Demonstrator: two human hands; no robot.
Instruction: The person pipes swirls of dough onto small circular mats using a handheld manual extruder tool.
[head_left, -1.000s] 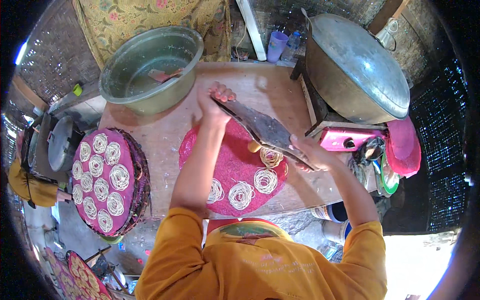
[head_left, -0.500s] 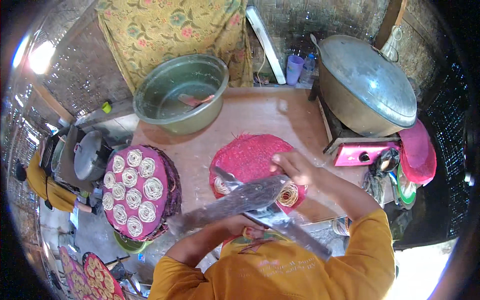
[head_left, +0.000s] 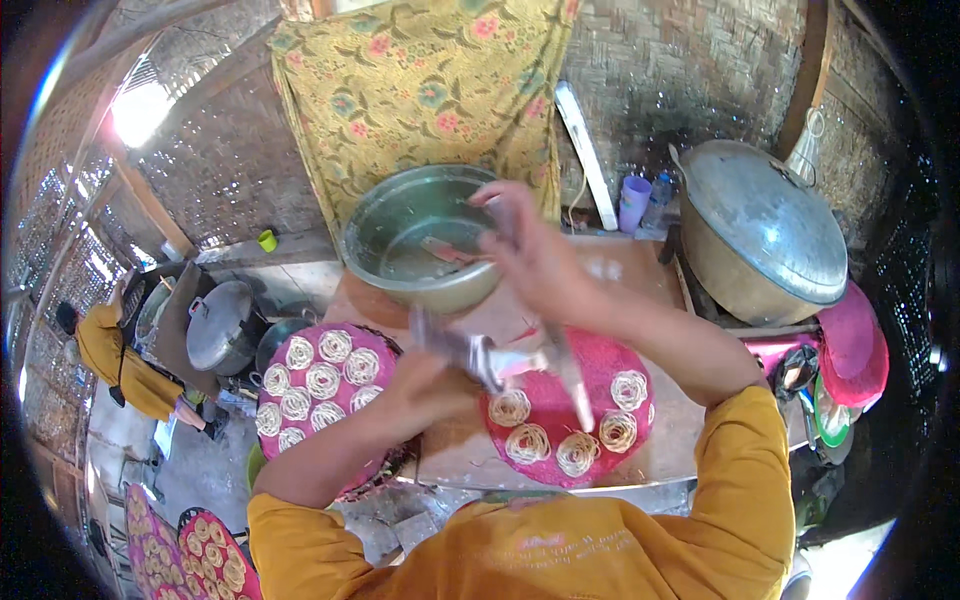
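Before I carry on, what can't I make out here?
In the head view now:
Tool: shape smeared by motion blur.
Left hand: fingers blurred; grip unclear.
Pot: inside covered by its lid.
Left pink tray: partly hidden behind the left forearm.
Lower-left red tray: cut off by the lower edge.

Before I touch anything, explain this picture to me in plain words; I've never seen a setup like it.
There is no machine here: a person in an orange shirt works bare-handed, and a wide camera on their head looks down, so edges bend.

On the table lie a pink mat with pale coils of thin strands near its edge, and a pink tray of more coils to the left. Behind is a green basin; at right stands a lidded metal pot.

A long tool is held above the mat. The right hand has its grip around it; the left hand is too blurred to judge.
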